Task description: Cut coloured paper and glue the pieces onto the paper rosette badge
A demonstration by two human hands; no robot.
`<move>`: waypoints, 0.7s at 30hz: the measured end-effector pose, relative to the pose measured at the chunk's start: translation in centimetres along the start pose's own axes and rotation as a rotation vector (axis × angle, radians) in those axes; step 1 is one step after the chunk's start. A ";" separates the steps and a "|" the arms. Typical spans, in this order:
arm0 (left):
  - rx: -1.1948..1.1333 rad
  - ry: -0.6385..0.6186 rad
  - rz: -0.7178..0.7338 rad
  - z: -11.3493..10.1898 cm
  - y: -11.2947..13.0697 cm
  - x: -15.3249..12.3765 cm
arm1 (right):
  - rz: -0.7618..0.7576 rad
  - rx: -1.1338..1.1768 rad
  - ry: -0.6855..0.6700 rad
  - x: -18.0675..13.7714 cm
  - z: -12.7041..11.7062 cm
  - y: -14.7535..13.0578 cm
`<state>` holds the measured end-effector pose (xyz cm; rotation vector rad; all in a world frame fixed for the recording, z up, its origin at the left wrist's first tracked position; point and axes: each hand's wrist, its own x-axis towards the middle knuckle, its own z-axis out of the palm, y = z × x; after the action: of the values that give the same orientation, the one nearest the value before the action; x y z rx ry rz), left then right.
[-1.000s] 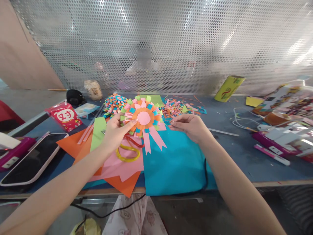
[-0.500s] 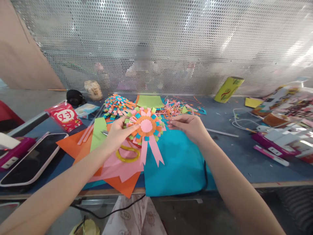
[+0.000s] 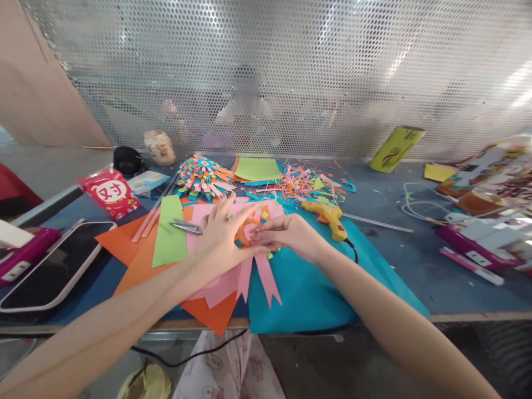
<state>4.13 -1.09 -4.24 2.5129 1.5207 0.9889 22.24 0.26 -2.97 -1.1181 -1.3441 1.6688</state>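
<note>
A paper rosette (image 3: 254, 220) in orange, pink, teal and green lies flat on the pink and teal sheets, its two pink ribbon tails (image 3: 266, 279) pointing toward me. My left hand (image 3: 220, 239) lies on its left half, fingers stretched out and spread. My right hand (image 3: 287, 235) comes in from the right, with its fingers pressed together and their tips on the rosette's pink centre. Most of the rosette is hidden under the two hands.
A yellow glue gun (image 3: 326, 214) lies just right of my right hand, and scissors (image 3: 185, 226) just left of my left. Behind are a second rosette (image 3: 201, 175) and paper scraps (image 3: 303, 186). A tablet (image 3: 54, 267) and red packet (image 3: 108, 193) sit left, a pink pen (image 3: 471, 266) right.
The rosette went from being held up in my left hand down onto the sheets. Both hands now press on it. The glue gun, hidden before, is in view.
</note>
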 end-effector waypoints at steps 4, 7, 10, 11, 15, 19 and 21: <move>0.057 0.121 0.251 -0.1 -0.1 -0.1 | 0.038 0.096 -0.043 -0.2 0.2 0.2; 0.041 0.180 0.374 -0.3 -0.4 0.0 | 0.052 0.228 -0.097 -0.5 0.1 -0.1; 0.066 0.218 0.493 -0.5 -0.5 0.0 | 0.064 0.309 -0.151 -0.9 0.0 -0.4; 0.079 0.231 0.533 -0.5 -0.5 0.0 | 0.066 0.320 -0.161 -1.1 0.0 -0.5; 0.060 0.281 0.606 -0.7 -0.3 0.1 | 0.030 0.333 -0.173 -1.5 -0.2 -0.8; -0.204 0.371 0.442 -1.5 0.1 0.5 | -0.073 0.317 -0.149 -1.5 -0.5 -0.9; -0.342 0.376 0.296 -2.0 0.4 0.6 | -0.100 0.310 -0.077 -1.2 -0.6 -0.7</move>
<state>3.54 -1.37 -2.17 2.4353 0.9352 1.6804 23.29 -0.49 -2.12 -0.8019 -1.1194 1.7874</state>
